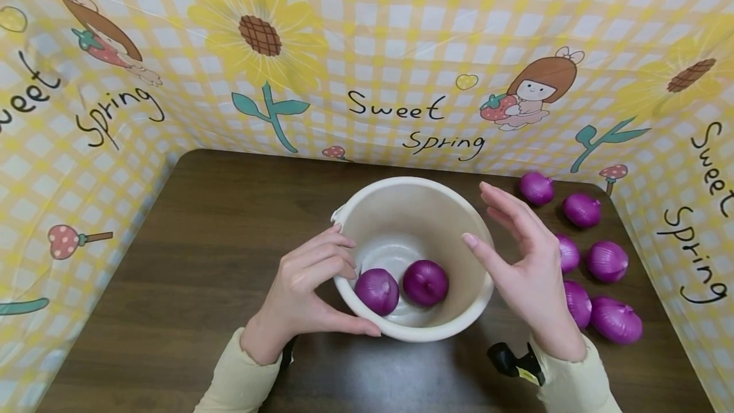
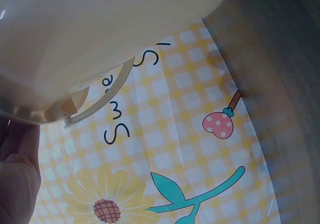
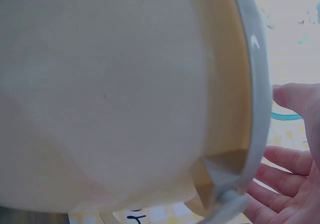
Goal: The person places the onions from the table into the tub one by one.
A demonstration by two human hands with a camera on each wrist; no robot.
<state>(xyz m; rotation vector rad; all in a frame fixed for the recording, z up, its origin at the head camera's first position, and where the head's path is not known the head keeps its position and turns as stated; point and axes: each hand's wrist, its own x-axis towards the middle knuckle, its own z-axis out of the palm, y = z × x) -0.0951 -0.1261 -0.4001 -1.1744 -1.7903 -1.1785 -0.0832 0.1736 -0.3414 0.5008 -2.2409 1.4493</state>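
Observation:
A cream bucket [image 1: 410,187] with a white rim stands on the table. Two purple onions lie on its floor: one onion [image 1: 376,292] to the left, another onion [image 1: 425,283] to the right. My left hand [image 1: 304,289] grips the bucket's left side, fingertips on the rim and thumb stretched along the front. At the right rim, my right hand [image 1: 527,260] has its fingers and thumb spread, holding nothing. In the right wrist view its fingertips [image 3: 282,95] are close to the rim; whether they touch it I cannot tell.
Several more purple onions [image 1: 608,261] lie along the table's right side, some partly hidden behind my right hand. The brown wooden table [image 1: 229,222] is bordered by yellow checked cloth [image 1: 390,37]. The bucket's handle [image 2: 107,96] hangs on its outside.

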